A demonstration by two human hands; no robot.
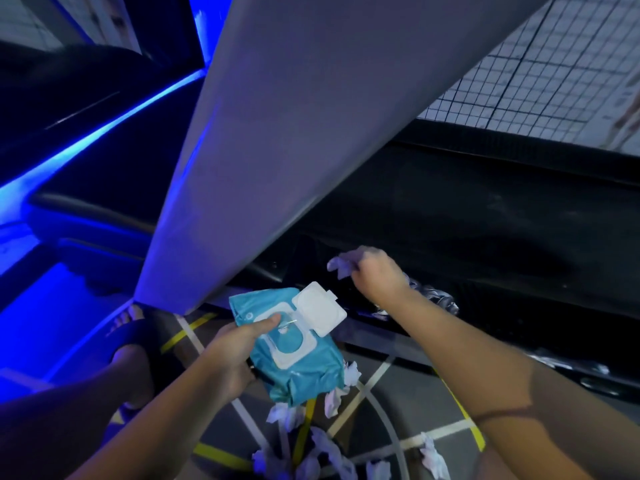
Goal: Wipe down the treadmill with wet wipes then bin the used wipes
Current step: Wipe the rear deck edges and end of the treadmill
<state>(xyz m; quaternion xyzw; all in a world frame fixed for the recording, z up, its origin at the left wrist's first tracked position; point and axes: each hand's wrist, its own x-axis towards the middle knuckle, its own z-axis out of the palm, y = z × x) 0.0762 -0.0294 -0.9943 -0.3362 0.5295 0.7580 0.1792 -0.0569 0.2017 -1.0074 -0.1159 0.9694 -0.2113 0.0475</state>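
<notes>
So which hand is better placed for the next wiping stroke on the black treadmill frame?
Right. The right hand holds a crumpled white wipe at the black treadmill frame; the left hand has its grip on the teal plastic wet-wipe pack, its white lid flipped open.

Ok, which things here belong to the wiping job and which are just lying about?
Job: pack, lid open, held in left hand; wipe gripped in right hand at the treadmill; used wipes on the floor, not yet binned.

Lying about: floor tape; sandal; mesh.
</notes>
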